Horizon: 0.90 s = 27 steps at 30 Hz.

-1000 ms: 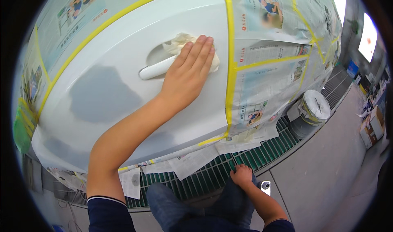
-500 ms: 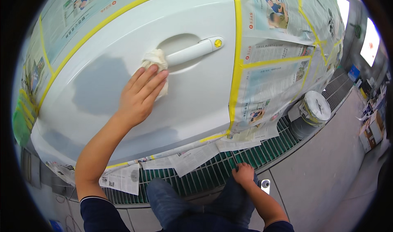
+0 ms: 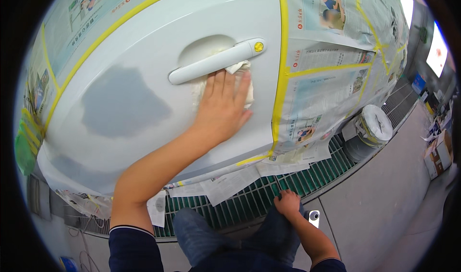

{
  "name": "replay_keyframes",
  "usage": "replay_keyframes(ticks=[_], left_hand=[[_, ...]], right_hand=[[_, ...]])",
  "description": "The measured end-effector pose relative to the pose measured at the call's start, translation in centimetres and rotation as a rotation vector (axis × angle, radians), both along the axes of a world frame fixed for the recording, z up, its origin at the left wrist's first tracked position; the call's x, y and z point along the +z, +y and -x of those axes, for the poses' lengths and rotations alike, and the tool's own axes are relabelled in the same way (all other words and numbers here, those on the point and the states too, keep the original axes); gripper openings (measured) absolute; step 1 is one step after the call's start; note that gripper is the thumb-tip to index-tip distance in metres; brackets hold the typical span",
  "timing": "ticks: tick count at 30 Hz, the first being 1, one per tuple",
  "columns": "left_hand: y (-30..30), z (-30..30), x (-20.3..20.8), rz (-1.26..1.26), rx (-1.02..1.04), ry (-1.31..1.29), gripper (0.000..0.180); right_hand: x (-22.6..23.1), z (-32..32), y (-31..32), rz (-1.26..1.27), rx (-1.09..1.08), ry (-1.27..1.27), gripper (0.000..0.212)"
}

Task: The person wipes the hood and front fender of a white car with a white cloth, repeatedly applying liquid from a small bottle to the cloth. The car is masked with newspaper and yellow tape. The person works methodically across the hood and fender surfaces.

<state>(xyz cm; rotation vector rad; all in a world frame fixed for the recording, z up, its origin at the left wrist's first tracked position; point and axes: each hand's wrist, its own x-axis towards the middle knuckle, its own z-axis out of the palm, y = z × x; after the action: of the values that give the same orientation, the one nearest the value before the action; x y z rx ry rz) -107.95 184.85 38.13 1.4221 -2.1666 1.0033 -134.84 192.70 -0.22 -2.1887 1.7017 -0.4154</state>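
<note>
A white car door point(image 3: 158, 161) is in front of me, with grey patches point(image 3: 122, 104) showing on its left and lower parts. My left hand point(image 3: 218, 108) presses a crumpled cream cloth point(image 3: 248, 87) against the panel, just below the white door handle point(image 3: 216, 63). Its fingertips reach under the handle, and part of the cloth is hidden beneath the palm. A yellow round spot marks the handle's right end. My right hand point(image 3: 288, 202) rests on my right knee, fingers bent over it, with nothing visible in it.
Printed newspaper sheets point(image 3: 326, 99) and yellow masking tape point(image 3: 280, 94) border the door. A bucket point(image 3: 372, 130) stands at right on the metal floor grating point(image 3: 245, 195). Farther right are a cardboard box point(image 3: 438, 156) and clutter. A phone-like white object point(image 3: 313, 217) shows beside my right thigh.
My left hand has slid right with the cloth, from the handle's left end to below its middle, uncovering more of the grey patch. My right hand stays on the knee.
</note>
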Motion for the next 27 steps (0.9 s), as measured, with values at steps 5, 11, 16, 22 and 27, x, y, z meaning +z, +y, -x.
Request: replay_keyframes(ticks=[5, 11, 16, 22, 27], left_hand=[[0.4, -1.1, 0.5, 0.017, -0.027, -0.062, 0.091], [5.0, -4.6, 1.3, -0.098, 0.05, -0.189, 0.092], [7.9, -9.5, 0.8, -0.127, 0.083, -0.298, 0.091], [9.9, -14.7, 3.3, 0.096, 0.121, -0.226, 0.09], [6.4, -9.9, 9.3, 0.047, 0.106, -0.261, 0.092]], right_hand=[[-0.3, 0.2, 0.1, -0.005, 0.0, 0.01, 0.032], [0.4, 0.7, 0.3, -0.021, -0.017, -0.019, 0.031], [0.7, 1.4, 0.6, 0.023, -0.029, -0.005, 0.03], [0.8, 1.7, 0.8, 0.026, -0.024, -0.015, 0.031], [0.7, 1.5, 0.4, -0.015, -0.019, -0.002, 0.034]])
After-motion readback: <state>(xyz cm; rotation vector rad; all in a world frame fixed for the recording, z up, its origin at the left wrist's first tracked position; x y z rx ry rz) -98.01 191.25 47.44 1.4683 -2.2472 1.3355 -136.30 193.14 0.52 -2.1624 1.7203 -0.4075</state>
